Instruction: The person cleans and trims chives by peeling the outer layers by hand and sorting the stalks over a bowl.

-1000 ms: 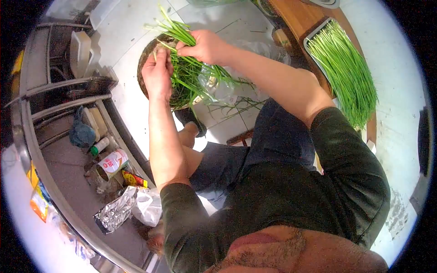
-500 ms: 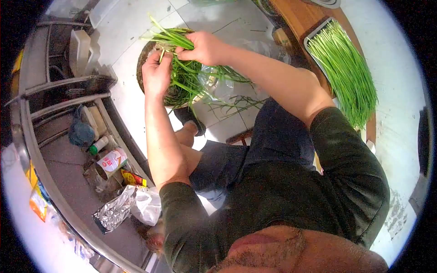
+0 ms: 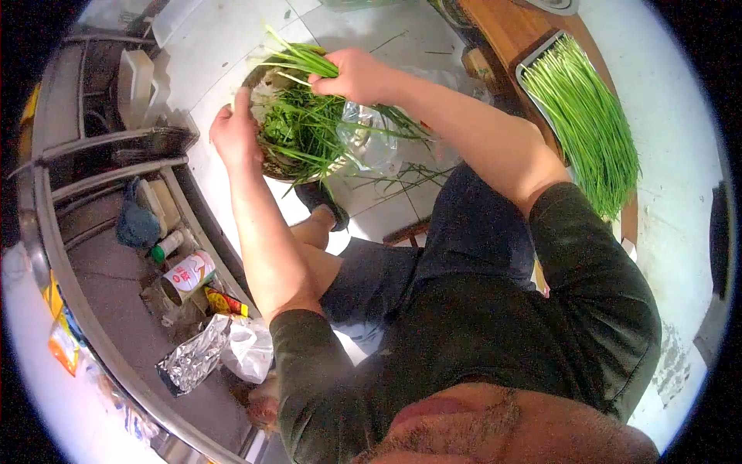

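From my end I see the left hand (image 3: 236,135) at the basket's left edge, thumb standing away from loosely curled fingers; whether a scrap clings there, I can't tell. Just right of it is the basket (image 3: 252,77), heaped with tangled greens (image 3: 297,127). Above them is the bunch (image 3: 305,60), pinched between the right hand's (image 3: 357,77) thumb and fingers, pale ends jutting out past the fingertips. I'd make that pinch snug but gentle, since thin stalks probably bruise, and leave those ends fanned so the left can single one out. Staying over the basket should catch whatever drops. Below the right hand sit a clear bag (image 3: 371,143) and, nearer the body, loose stalks (image 3: 406,178); I'd lift any trailing tips clear of both. Well right of that hand, the tray (image 3: 532,60) holds chives (image 3: 583,127) lying straight; I'd line up the bunch as evenly.
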Demonstrator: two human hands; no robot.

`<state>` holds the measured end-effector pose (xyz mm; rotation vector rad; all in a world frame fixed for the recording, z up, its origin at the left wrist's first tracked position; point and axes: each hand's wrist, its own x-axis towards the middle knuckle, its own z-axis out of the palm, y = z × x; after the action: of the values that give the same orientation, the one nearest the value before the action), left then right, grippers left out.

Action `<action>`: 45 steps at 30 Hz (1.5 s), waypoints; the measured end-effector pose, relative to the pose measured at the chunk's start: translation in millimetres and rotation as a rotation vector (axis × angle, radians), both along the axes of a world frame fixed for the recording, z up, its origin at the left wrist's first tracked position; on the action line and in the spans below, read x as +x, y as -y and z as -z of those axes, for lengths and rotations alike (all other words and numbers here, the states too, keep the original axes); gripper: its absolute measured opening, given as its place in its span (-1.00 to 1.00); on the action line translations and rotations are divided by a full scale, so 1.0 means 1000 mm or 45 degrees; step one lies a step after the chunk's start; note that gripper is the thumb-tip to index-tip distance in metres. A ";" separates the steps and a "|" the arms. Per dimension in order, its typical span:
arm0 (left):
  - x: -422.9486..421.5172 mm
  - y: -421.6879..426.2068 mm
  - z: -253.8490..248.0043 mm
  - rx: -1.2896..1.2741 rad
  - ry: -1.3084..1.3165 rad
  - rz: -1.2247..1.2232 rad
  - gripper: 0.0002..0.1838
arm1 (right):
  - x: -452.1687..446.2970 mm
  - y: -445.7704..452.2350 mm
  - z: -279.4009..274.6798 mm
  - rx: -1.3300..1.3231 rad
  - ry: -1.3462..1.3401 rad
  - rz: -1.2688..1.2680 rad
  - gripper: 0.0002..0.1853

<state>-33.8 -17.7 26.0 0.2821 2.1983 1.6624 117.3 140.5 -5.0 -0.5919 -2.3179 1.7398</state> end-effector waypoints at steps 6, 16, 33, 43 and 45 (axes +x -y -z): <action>0.026 -0.008 0.015 0.232 0.195 0.291 -0.81 | -0.006 0.003 0.006 -0.074 -0.074 0.032 -0.76; 0.038 -0.015 0.014 0.388 0.206 0.327 -0.81 | -0.010 0.011 0.008 -0.196 -0.207 0.012 -0.81; 0.033 -0.014 0.006 0.511 0.289 0.301 -0.84 | -0.007 0.010 -0.001 -0.312 -0.134 -0.006 -0.83; 0.036 -0.013 0.014 0.436 0.307 0.445 -0.83 | -0.004 0.010 -0.006 -0.405 -0.057 -0.038 -0.81; 0.033 -0.012 0.016 0.387 0.271 0.432 -0.83 | -0.004 0.011 -0.008 -0.369 -0.072 -0.001 -0.80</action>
<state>-1.2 -5.6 9.8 0.5024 1.6373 1.7349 113.2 129.5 3.5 -0.5776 -2.0437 2.0819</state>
